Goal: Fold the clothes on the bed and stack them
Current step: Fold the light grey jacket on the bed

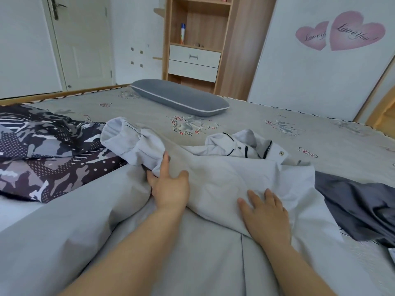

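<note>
Both forearms are entering from the bottom edge of the frame, cut off below the elbow. The right hand (pixel 265 212) is lying flat on the pale grey shirt (pixel 224 178) in the lower centre, fingers straight and spread, gripping nothing. The left hand (pixel 168 184) is resting on the shirt's left fold; its thumb and forefinger are lying on top of the cloth while the remaining fingertips are passing under the fold, so the grip there is only partly visible and appears to be a loose pinch on the fabric. A large pale grey cloth (pixel 64 242) is filling the lower left of the frame, running out past the bottom edge.

The shirt's rolled sleeve is extending up and left, and its dark-piped collar is lying bunched at centre right. A camouflage-print garment (pixel 42 150) is touching the sleeve at the left edge, cut off by the frame. A dark grey garment (pixel 359 206) is lying just beside the shirt at the right edge, also cut off.

Beyond the collar, the bed (pixel 245 112) sheet is lying open up to a grey pillow (pixel 181 97). A wooden shelf unit (pixel 196 39) is standing behind it.
</note>
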